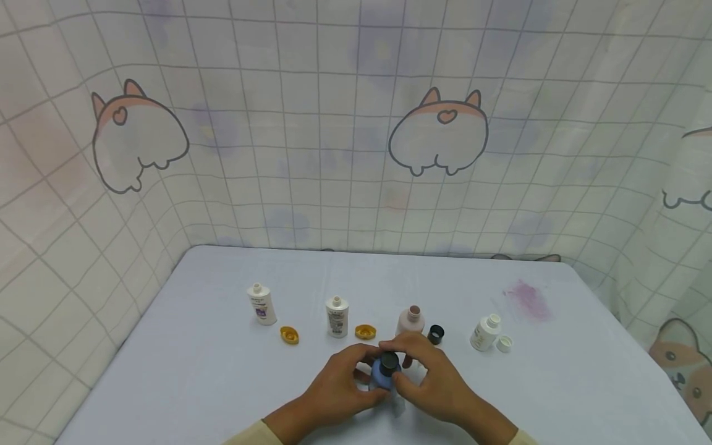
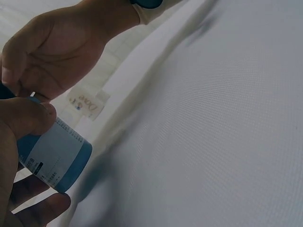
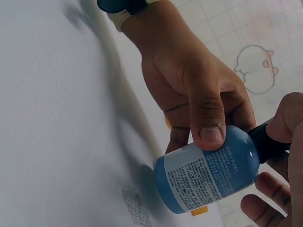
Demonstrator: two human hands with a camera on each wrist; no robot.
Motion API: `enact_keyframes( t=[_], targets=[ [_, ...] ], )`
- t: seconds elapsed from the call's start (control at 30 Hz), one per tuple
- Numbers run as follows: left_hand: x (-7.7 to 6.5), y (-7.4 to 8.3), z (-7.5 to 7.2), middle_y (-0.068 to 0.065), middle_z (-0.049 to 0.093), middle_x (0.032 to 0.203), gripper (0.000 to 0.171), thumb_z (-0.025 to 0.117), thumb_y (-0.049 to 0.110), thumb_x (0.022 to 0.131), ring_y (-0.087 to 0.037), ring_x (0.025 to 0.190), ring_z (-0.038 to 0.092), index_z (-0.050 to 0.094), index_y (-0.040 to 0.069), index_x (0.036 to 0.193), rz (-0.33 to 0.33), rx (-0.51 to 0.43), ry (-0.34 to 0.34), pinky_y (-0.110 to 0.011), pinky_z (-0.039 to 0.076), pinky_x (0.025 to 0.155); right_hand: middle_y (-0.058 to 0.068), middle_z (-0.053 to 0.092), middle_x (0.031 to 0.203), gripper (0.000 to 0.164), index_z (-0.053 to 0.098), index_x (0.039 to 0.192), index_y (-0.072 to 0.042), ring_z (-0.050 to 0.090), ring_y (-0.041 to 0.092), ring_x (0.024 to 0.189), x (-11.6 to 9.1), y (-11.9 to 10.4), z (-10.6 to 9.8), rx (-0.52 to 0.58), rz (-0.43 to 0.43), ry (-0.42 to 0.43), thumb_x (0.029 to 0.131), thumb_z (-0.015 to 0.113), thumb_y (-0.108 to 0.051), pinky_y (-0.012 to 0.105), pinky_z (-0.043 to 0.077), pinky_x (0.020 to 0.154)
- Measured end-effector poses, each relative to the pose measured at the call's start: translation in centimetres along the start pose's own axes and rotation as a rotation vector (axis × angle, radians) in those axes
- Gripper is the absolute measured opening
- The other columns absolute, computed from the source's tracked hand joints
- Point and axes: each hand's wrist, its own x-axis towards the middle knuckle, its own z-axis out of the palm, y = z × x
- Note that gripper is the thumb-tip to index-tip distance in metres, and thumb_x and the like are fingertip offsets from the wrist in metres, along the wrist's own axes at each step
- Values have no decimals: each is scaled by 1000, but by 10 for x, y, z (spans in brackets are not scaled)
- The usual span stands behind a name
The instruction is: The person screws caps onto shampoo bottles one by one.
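Note:
A blue bottle (image 3: 203, 175) with a printed white label stands near the front middle of the table in the head view. Its black cap (image 1: 389, 361) sits on the neck. My left hand (image 1: 340, 386) grips the bottle's body, with the thumb (image 3: 210, 127) lying across the label side. Thumb and fingers of my right hand (image 1: 436, 380) pinch the cap from around it. Just behind the right hand is a pinkish bottle (image 1: 410, 320) with an open neck, partly hidden, and a loose black cap (image 1: 436, 334) lies beside it.
Two uncapped white bottles (image 1: 262, 304) (image 1: 337, 317) stand to the left, each beside a yellow cap (image 1: 289, 335) (image 1: 365, 332). On the right are a small white bottle (image 1: 486, 332) and its white cap (image 1: 504, 343). A pink stain (image 1: 528, 300) marks the white tabletop (image 1: 194, 358).

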Motion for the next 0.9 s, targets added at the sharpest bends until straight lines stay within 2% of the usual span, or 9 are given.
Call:
enact_keyframes(
  t=[0.07, 0.17, 0.37, 0.53, 0.67, 0.9],
  targets=[
    [0, 0, 0, 11, 54, 116, 55, 78, 31, 77, -5, 105, 54, 50, 23, 123, -4, -2, -1, -20, 52, 80, 4, 59, 111, 47, 59, 121, -9, 53, 17, 95, 1, -4, -1, 4, 17, -3, 77, 69, 6, 32, 51, 69],
    [0, 1, -1, 11, 54, 116, 55, 79, 31, 76, -5, 105, 54, 50, 24, 123, -12, -2, -3, -20, 51, 80, -2, 58, 111, 43, 59, 119, -14, 52, 14, 91, 0, -1, 1, -7, 99, -13, 80, 70, 0, 32, 50, 67],
    [0, 2, -1, 11, 55, 115, 53, 79, 29, 77, -5, 104, 54, 51, 23, 122, -7, 0, -3, -21, 52, 80, -15, 54, 110, 36, 56, 113, -30, 52, 16, 86, -4, 13, 6, -47, 236, -11, 81, 75, -30, 31, 48, 69],
    [0, 2, 0, 11, 55, 114, 52, 78, 26, 77, -5, 104, 54, 52, 22, 121, 6, -14, -2, -23, 52, 80, -16, 52, 104, 41, 52, 108, -34, 52, 14, 84, -5, 17, 9, -71, 298, 12, 76, 74, -46, 27, 47, 70],
    [0, 1, 0, 10, 55, 114, 51, 78, 27, 78, -5, 105, 54, 52, 22, 122, 9, -17, -1, -23, 52, 80, -16, 52, 105, 44, 52, 111, -33, 53, 15, 86, -5, 18, 9, -74, 290, 14, 76, 75, -46, 26, 48, 70],
    [0, -1, -1, 10, 54, 115, 53, 78, 32, 77, -5, 105, 54, 51, 23, 123, -1, -8, 1, -22, 52, 80, -13, 54, 115, 45, 55, 125, -31, 52, 14, 90, -4, 18, 6, -55, 171, -18, 83, 72, -35, 30, 49, 70]
  ],
)
